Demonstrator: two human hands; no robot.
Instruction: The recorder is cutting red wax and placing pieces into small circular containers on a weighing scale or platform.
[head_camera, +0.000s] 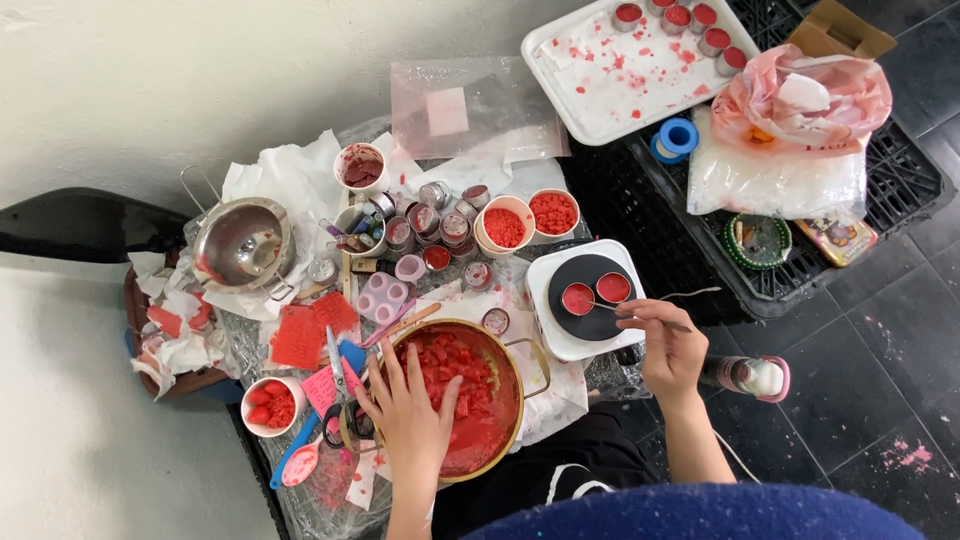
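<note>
On the big red pot (470, 400), the left hand (412, 420) lies flat, fingers spread. The right hand (668, 345) pinches a thin stick (620, 311) over two small red tins (596, 293).

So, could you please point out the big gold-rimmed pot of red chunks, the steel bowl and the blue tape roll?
Big gold-rimmed pot of red chunks (516, 372): head view, right rim.
Steel bowl (243, 243): head view, inner wall.
Blue tape roll (676, 139): head view, top face.

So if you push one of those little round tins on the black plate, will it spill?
Probably. The two small tins look filled near the brim with red liquid, so a nudge could slop it. They seem light and might slide on the smooth black plate. The right hand holds a thin stick beside them.
</note>
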